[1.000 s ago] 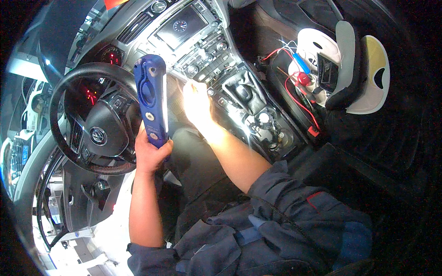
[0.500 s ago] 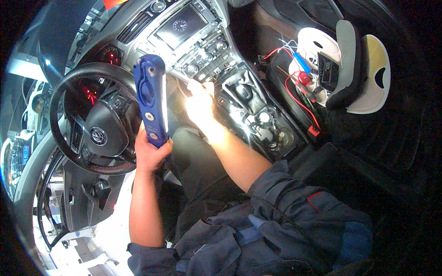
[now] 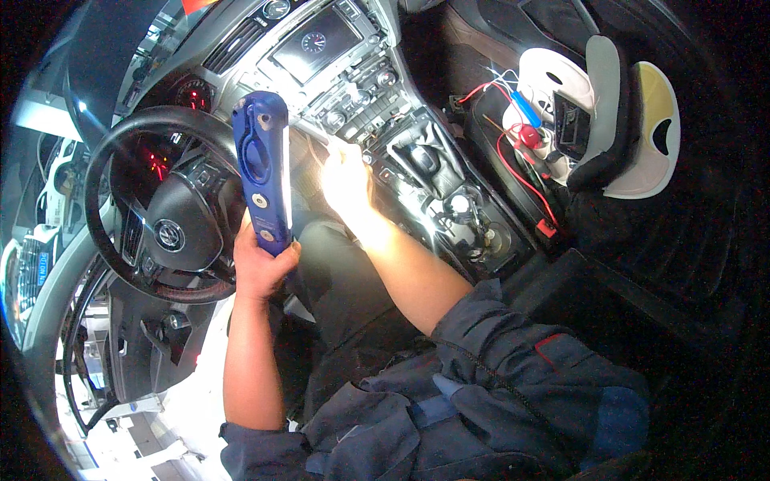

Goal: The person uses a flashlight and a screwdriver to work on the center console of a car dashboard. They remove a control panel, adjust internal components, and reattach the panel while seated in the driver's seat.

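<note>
My left hand (image 3: 263, 264) is wrapped round the lower end of a blue handheld work light (image 3: 267, 172). The light stands upright in front of the steering wheel (image 3: 172, 224), and its lit side faces right. Strong light falls on my right hand (image 3: 346, 180), whose fingers are closed at the lower edge of the centre console (image 3: 361, 108). A thin pale piece shows at the fingertips, but glare hides what it is. To the right of that hand is the gear lever (image 3: 425, 160) in its dark boot.
On the passenger seat side lie white and yellow panels (image 3: 654, 136), a blue-handled tool (image 3: 525, 108), a black trim part (image 3: 571, 124) and a red wire (image 3: 513, 164) with a red connector. Behind the gear lever, the open console (image 3: 473, 224) exposes parts. A lit screen (image 3: 317, 44) sits above.
My right hand has shifted very slightly to the left at the console edge, its fingers curled in a little more. The work light has barely moved.
</note>
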{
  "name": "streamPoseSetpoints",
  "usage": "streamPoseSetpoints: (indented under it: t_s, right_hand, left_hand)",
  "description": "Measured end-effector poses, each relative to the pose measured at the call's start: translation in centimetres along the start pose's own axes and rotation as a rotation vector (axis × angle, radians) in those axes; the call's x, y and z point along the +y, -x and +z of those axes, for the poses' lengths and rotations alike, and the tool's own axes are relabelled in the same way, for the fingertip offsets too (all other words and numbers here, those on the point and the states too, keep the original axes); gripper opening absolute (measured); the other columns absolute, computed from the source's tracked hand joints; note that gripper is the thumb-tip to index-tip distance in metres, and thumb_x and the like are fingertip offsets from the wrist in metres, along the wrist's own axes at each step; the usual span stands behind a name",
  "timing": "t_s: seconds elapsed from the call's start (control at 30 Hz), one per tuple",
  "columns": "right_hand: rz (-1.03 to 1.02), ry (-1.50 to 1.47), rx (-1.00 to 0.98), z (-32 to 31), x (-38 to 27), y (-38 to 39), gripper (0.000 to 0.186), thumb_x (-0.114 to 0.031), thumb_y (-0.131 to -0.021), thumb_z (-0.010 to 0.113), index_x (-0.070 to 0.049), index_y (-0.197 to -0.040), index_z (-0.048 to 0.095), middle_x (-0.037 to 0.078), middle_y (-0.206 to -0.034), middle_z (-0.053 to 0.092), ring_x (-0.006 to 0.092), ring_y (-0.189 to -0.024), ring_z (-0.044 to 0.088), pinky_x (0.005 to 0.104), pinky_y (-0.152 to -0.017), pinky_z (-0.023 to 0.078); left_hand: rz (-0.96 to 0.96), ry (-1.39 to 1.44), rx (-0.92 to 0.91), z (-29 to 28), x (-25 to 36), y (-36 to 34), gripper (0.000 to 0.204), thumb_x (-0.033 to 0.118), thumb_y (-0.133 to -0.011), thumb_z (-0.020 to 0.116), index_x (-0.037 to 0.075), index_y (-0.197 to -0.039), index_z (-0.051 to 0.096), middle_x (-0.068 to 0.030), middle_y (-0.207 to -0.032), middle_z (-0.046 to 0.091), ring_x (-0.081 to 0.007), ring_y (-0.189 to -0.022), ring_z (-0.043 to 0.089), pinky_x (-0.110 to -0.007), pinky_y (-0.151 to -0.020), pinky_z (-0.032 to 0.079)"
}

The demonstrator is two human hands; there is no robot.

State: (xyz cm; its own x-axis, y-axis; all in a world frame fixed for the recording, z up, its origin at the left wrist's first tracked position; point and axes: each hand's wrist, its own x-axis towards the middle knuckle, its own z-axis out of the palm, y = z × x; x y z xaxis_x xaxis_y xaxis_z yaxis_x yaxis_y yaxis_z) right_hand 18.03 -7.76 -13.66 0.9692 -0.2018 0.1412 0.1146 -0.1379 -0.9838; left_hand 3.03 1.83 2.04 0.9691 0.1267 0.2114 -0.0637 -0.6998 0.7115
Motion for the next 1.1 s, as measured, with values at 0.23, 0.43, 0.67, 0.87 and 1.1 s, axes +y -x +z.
streamPoseSetpoints:
  t_s: [0.23, 0.43, 0.67, 0.87, 1.1]
  right_hand:
    - [0.038, -0.317, 0.038, -0.4, -0.6, -0.2, 0.023, -0.019, -0.098, 0.059, -0.004, -0.114, 0.06, 0.02, -0.112, 0.068, 0.0394, -0.114, 0.064, 0.0475, -0.093, 0.053]
    - [0.305, -0.796, -0.045, -0.5, -0.6, -0.5, 0.022, -0.02, -0.098, 0.06, -0.007, -0.115, 0.062, 0.015, -0.105, 0.068, 0.04, -0.1, 0.068, 0.0465, -0.089, 0.055]
    - [0.068, 0.013, -0.005, -2.6, -1.7, 0.1, 0.024, -0.014, -0.094, 0.065, -0.007, -0.117, 0.066, 0.013, -0.096, 0.067, 0.0326, -0.097, 0.068, 0.0418, -0.087, 0.056]
    - [-0.071, -0.086, 0.206, -3.7, -1.5, 1.8, 0.024, -0.01, -0.095, 0.064, -0.003, -0.119, 0.064, 0.016, -0.113, 0.073, 0.0303, -0.102, 0.071, 0.0394, -0.088, 0.056]
    - [0.411, -0.391, 0.352, -3.5, -1.2, 2.8, 0.023, -0.017, -0.1, 0.067, 0.001, -0.114, 0.061, 0.015, -0.102, 0.073, 0.024, -0.091, 0.069, 0.0351, -0.083, 0.055]
  left_hand:
    - [0.018, -0.028, -0.001, -0.2, 0.7, 0.1, 0.044, 0.019, -0.066, 0.08, 0.002, -0.106, 0.07, -0.0081, -0.107, 0.067, -0.0198, -0.096, 0.065, -0.034, -0.089, 0.051]
    - [-0.048, 0.003, -0.012, -0.1, 0.2, 0.0, 0.043, 0.021, -0.066, 0.08, 0.002, -0.104, 0.07, -0.0083, -0.105, 0.067, -0.02, -0.096, 0.065, -0.035, -0.089, 0.052]
    - [-0.01, -0.037, -0.011, -0.2, 0.0, -0.1, 0.045, 0.021, -0.065, 0.081, 0.002, -0.105, 0.07, -0.0096, -0.107, 0.068, -0.0204, -0.096, 0.065, -0.035, -0.089, 0.052]
    - [-0.035, -0.018, -0.001, -0.1, 0.0, 0.0, 0.047, 0.018, -0.066, 0.08, 0.001, -0.108, 0.069, -0.0071, -0.107, 0.067, -0.0182, -0.094, 0.065, -0.033, -0.087, 0.052]
    - [0.002, -0.069, -0.042, -0.4, -0.3, -0.1, 0.063, 0.009, -0.07, 0.076, 0.003, -0.131, 0.064, -0.003, -0.114, 0.069, -0.0129, -0.099, 0.065, -0.029, -0.092, 0.05]
